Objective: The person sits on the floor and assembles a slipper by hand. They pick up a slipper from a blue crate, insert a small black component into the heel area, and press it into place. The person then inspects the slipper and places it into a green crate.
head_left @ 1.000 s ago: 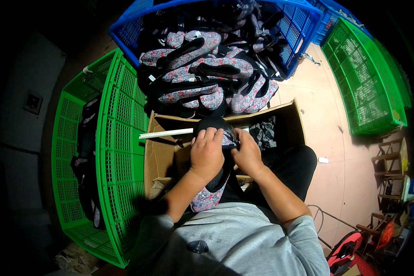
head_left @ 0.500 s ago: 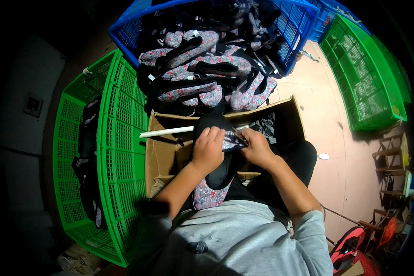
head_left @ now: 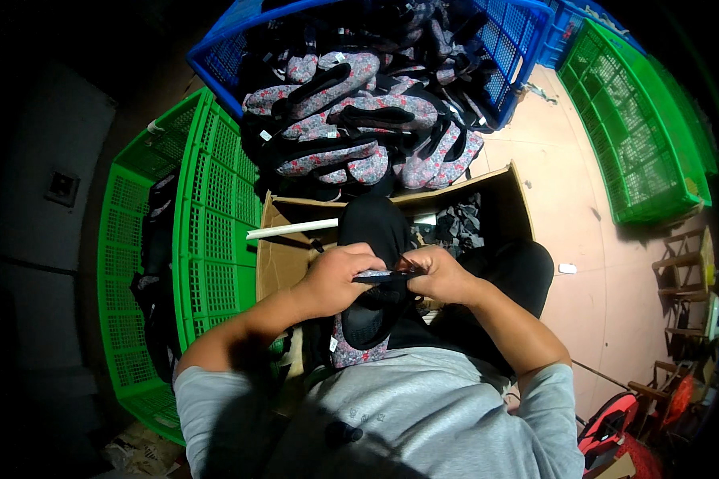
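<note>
Over my lap, my left hand [head_left: 339,275] is closed on a floral cloth shoe [head_left: 373,276], pinching its grey-and-red patterned edge with black trim. My right hand [head_left: 439,274] is closed at the other end of that edge. A small dark tool seems to sit in its fingers, but its kind is hidden. Below the hands, a black shoe part [head_left: 366,323] lies against a floral cloth piece [head_left: 358,353] with a white tag. Whether these belong to the same shoe, I cannot tell. My knees flank a cardboard box [head_left: 280,267] holding dark scraps [head_left: 459,227].
A blue crate [head_left: 527,48] heaped with floral shoes [head_left: 387,112] stands ahead. At left is a green crate [head_left: 216,207] with dark items; another green crate [head_left: 635,128] stands at far right. A white strip [head_left: 291,229] crosses the box. Wooden stools [head_left: 683,263] are at right.
My left hand has turned, its elbow swinging outward to the left. The shoe's edge has been tilted and drawn slightly lower, and a dark underside now shows below it.
</note>
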The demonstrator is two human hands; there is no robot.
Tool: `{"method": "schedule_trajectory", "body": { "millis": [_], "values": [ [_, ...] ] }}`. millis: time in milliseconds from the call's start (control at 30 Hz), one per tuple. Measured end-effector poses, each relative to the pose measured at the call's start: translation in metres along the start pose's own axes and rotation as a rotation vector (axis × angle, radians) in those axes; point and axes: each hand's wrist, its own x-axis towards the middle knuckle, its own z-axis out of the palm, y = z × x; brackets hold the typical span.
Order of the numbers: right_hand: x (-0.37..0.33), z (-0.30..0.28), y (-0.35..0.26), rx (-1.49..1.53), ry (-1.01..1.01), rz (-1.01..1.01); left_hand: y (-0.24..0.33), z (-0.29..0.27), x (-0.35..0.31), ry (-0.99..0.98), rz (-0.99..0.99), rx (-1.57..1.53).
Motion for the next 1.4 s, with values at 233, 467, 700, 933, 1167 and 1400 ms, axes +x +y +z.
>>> {"method": "schedule_trajectory", "body": {
  "millis": [233,467,700,933,1167,1400],
  "values": [
    [0.005,0.005,0.025,0.372,0.013,0.096,-0.008,0.016,-0.02,-0.158,-0.587,-1.225],
    [0.007,0.004,0.039,0.582,-0.006,0.107,-0.005,0.029,-0.02,-0.13,-0.636,-1.714],
    [0.003,0.013,0.059,0.737,0.012,0.052,-0.012,0.083,-0.016,-0.062,-0.531,-2.064],
    [0.007,0.03,0.07,0.812,0.243,0.092,0.002,0.067,-0.001,-0.018,-0.48,-1.833],
    [0.013,0.057,0.092,0.928,0.233,-0.033,0.018,0.068,-0.014,0.137,-0.418,-1.605],
    [0.01,0.077,0.089,0.802,0.517,0.104,0.022,0.068,-0.029,0.298,-0.236,-1.469]
  ]
}}
